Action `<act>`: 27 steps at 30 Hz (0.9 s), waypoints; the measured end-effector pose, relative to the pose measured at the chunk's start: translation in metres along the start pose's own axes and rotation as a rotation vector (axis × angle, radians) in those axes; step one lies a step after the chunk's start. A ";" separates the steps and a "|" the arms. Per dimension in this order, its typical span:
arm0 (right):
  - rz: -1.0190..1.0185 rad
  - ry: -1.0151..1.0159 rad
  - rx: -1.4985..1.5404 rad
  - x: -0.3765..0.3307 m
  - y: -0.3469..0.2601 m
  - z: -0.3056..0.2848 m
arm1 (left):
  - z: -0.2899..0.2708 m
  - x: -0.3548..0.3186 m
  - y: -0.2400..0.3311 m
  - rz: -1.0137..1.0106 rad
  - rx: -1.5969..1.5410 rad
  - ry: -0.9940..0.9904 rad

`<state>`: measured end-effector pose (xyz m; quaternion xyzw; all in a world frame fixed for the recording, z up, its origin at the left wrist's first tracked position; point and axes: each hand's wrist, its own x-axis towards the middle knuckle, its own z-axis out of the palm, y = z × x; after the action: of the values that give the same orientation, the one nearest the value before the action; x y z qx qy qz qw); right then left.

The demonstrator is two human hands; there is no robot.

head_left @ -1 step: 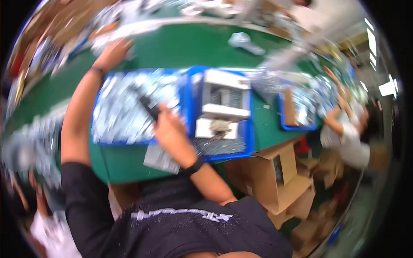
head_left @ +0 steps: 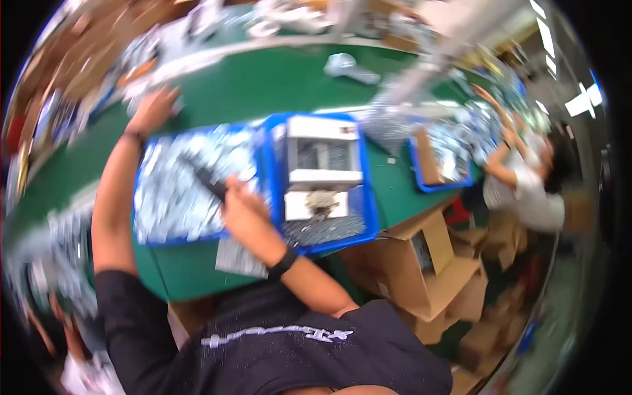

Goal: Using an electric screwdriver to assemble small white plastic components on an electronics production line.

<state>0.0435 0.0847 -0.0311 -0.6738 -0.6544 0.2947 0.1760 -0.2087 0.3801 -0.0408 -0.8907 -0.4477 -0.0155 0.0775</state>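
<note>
My right hand (head_left: 247,214) grips a slim black handheld tool (head_left: 209,182), its tip angled to the far left; blur hides its exact kind. It is held over a blue tray (head_left: 191,241) filled with small clear plastic packets (head_left: 178,191). Beyond the tray's far left corner, my left hand (head_left: 157,108) reaches over the green table, next to a blurred whitish plastic piece (head_left: 176,105); whether it holds that piece is unclear. Right of the packets, a second blue tray (head_left: 370,197) bears a white frame-like box (head_left: 324,176), a white block with a beige part (head_left: 321,203) and small dark metal pieces (head_left: 329,228).
A printed sheet (head_left: 240,258) lies at the green table's (head_left: 263,72) near edge. Wrapped in plastic, a pale item (head_left: 349,69) sits farther back. Bubble wrap (head_left: 388,125) and a smaller blue bin (head_left: 444,186) are right. An open cardboard box (head_left: 421,276) stands below. A co-worker (head_left: 523,184) works at right.
The whole view has shifted, so the table's things appear farther left and the trays slightly lower. Both hands keep nearly the same places relative to the packet tray.
</note>
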 end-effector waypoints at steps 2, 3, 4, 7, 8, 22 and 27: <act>-0.038 0.130 -0.007 -0.021 0.010 0.005 | 0.000 -0.008 0.029 -0.024 -0.203 0.111; -0.105 0.268 -0.035 -0.030 0.009 0.001 | -0.017 -0.006 0.041 -0.088 -0.272 0.009; -0.080 0.322 -0.040 -0.023 0.015 -0.005 | -0.028 -0.005 0.056 -0.055 -0.217 0.232; -0.023 0.022 0.150 -0.027 0.007 -0.035 | -0.071 -0.044 0.077 -0.173 -0.275 0.489; -0.006 0.034 0.151 -0.025 0.011 -0.039 | -0.083 -0.058 0.092 -0.212 -0.334 0.525; -0.153 0.006 0.594 -0.012 0.016 -0.078 | -0.001 -0.544 0.093 -1.548 0.486 0.016; -0.197 0.102 0.689 -0.028 0.029 -0.081 | 0.013 -0.542 0.100 -1.846 0.279 0.127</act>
<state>0.1173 0.0669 0.0173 -0.5226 -0.5688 0.4453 0.4528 -0.4530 -0.1076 -0.1187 -0.1629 -0.9706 -0.0657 0.1649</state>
